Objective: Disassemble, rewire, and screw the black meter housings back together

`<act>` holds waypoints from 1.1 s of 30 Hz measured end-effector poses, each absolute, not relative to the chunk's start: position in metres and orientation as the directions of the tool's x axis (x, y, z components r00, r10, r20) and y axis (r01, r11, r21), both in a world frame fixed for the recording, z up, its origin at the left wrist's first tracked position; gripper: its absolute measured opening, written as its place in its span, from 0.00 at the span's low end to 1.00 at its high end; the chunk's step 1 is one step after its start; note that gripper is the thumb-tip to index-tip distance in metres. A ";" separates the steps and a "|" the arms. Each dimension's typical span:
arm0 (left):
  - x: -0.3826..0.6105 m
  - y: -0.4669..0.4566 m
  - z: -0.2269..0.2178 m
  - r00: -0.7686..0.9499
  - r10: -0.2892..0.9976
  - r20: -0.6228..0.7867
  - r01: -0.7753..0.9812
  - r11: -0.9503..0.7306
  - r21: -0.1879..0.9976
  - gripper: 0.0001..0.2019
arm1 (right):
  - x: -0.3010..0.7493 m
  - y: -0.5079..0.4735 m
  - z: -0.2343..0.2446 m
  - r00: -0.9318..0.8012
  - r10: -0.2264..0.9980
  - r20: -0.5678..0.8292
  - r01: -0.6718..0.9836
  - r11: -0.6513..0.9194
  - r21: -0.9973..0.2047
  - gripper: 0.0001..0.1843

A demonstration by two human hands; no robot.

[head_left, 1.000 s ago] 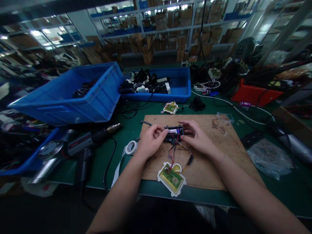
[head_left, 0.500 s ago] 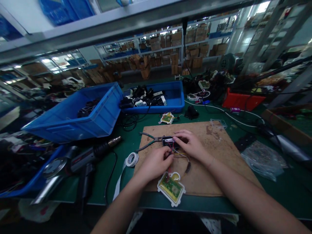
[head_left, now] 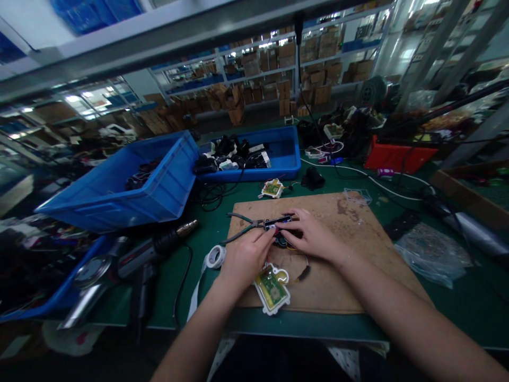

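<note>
Both hands meet over a brown work board on the green bench. My right hand curls over a small black battery holder, gripping it from the right. My left hand pinches at the holder's near edge where red and black wires leave it. The wires run down to a green circuit board in a white frame lying just below my left hand. Pliers lie on the board's left edge, their jaws touching the holder.
A tape roll and a heat gun lie to the left. Two blue bins stand behind, the far one with black parts. A second small circuit board, a red box and a plastic bag sit around.
My left hand slid from the holder's left end down to its near edge, uncovering the pliers. The framed circuit board shifted and turned slightly. The camera tilted up.
</note>
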State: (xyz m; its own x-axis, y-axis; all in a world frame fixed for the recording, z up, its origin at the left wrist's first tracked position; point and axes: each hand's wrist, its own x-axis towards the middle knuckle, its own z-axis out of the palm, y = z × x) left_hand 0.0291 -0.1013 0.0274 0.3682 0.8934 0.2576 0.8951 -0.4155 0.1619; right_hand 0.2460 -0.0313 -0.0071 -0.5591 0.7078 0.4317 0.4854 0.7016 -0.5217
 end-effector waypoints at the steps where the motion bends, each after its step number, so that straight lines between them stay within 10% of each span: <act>1: 0.029 -0.097 0.027 0.372 0.887 0.275 0.895 -0.421 0.147 0.17 | 0.246 -0.032 -0.007 -0.565 0.705 0.428 0.488 0.704 -0.517 0.15; 21: 0.025 -0.055 0.011 0.397 0.860 0.319 0.755 -0.504 0.419 0.12 | 0.242 -0.018 -0.032 -0.427 0.820 0.382 0.341 0.537 -0.772 0.07; 33: 0.024 -0.057 0.006 0.373 0.805 0.461 0.776 -0.543 0.320 0.14 | 0.240 -0.023 -0.024 -0.550 0.706 0.446 0.399 0.691 -0.602 0.14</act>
State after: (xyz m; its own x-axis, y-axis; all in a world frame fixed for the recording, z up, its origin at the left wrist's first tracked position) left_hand 0.0244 -0.0569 0.0058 0.3731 0.8049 0.4614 0.7760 -0.5434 0.3204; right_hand 0.2396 -0.0234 -0.0242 -0.5496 0.7063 0.4462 0.3991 0.6912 -0.6025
